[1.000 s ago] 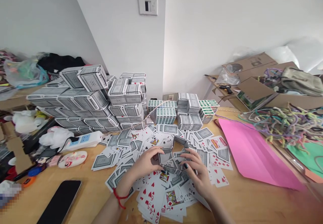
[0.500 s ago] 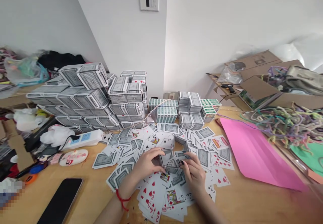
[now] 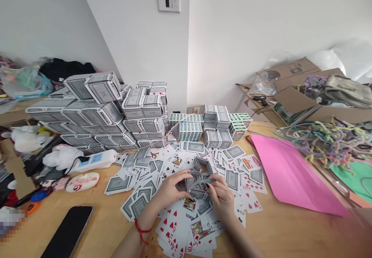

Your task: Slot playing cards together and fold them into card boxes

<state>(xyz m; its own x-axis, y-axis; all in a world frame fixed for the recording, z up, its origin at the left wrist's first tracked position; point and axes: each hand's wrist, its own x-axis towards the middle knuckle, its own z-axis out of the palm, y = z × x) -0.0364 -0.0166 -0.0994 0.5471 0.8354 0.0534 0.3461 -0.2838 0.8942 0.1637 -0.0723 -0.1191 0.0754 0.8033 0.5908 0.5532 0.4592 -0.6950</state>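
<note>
The open, box-shaped frame of folded grey-and-white playing cards (image 3: 199, 194) is sitting between both hands, over the loose paper playing cards (image 3: 171, 232) on the light wooden desk (image 3: 279, 234). The left hand (image 3: 170, 190) is bracketing the left side, its fingers spanning fairly wide around the wall; the right hand (image 3: 223, 198) is pinching narrowly at the right wall. Whether a separate card is caught there cannot be told. Light, even pressure is probably serving best, since hard squeezing is likely buckling thin walls. The loose cards are forming an uneven base. Stacked grey-and-white card blocks (image 3: 101, 118) are standing behind, leftward; a black rectangular phone (image 3: 68, 231) and a bright pink paper sheet (image 3: 293, 176) are lying well apart from the frame.
</note>
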